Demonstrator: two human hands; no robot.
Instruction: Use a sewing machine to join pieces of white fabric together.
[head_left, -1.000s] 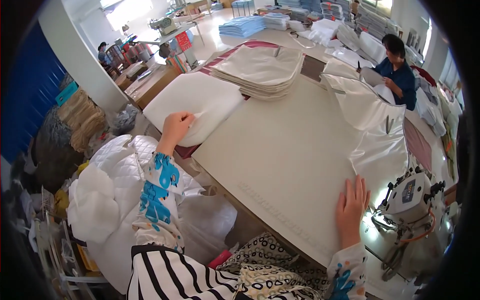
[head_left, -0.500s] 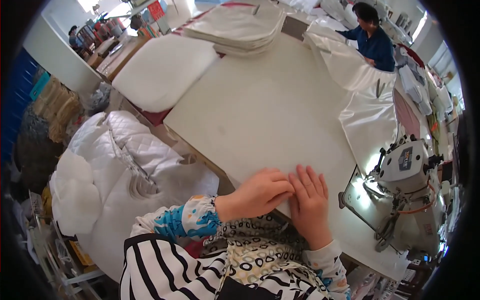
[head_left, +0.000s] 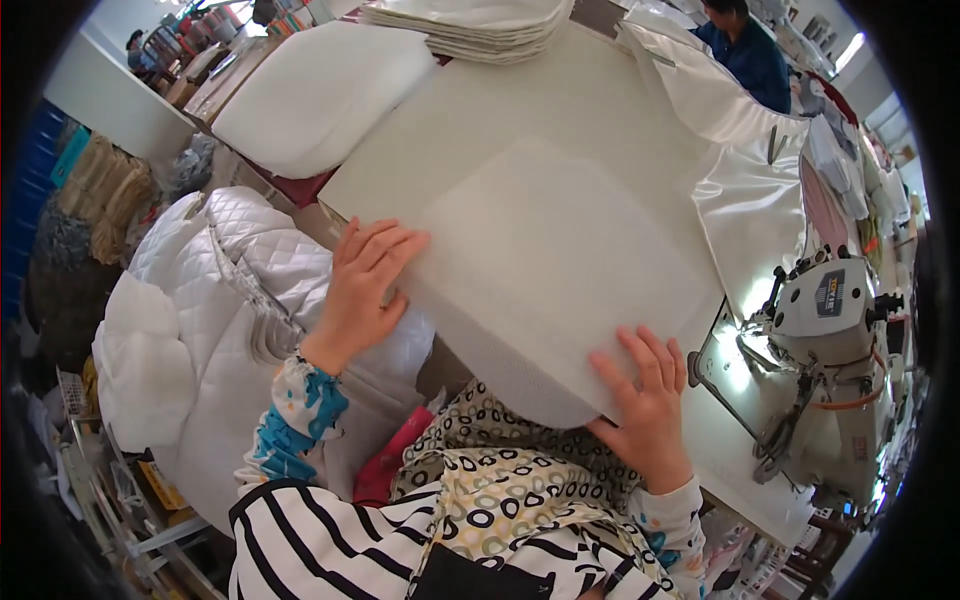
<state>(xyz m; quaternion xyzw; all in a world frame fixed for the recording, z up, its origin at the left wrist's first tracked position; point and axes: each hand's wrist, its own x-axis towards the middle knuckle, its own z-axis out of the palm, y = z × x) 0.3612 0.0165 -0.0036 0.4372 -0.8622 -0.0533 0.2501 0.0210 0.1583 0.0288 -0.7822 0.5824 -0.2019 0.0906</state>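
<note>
A thin white sheet of padding (head_left: 560, 260) lies on the pale work table, its curved front part drooping over the table's near edge toward my patterned apron. My left hand (head_left: 365, 285) is at the sheet's left edge, fingers stretched and thumb apart. Over its near right part rests my right hand (head_left: 645, 400), fingers spread and thumb by the drooping edge. Neither hand visibly grips it. To the right stands a sewing machine (head_left: 825, 310) with its lamp lit.
White padding (head_left: 320, 95) and a stack of pale satin pieces (head_left: 480, 25) lie at the back. Glossy satin (head_left: 755, 200) with dark snips (head_left: 777, 145) covers the right side. Quilted fabric (head_left: 250, 270) is heaped at left. A person (head_left: 750, 55) works at the far right.
My hands were together at the table's near edge; now they are apart, the left farther left and forward. The padding sheet now shows plainly, drooping over the edge. My view has tilted downward.
</note>
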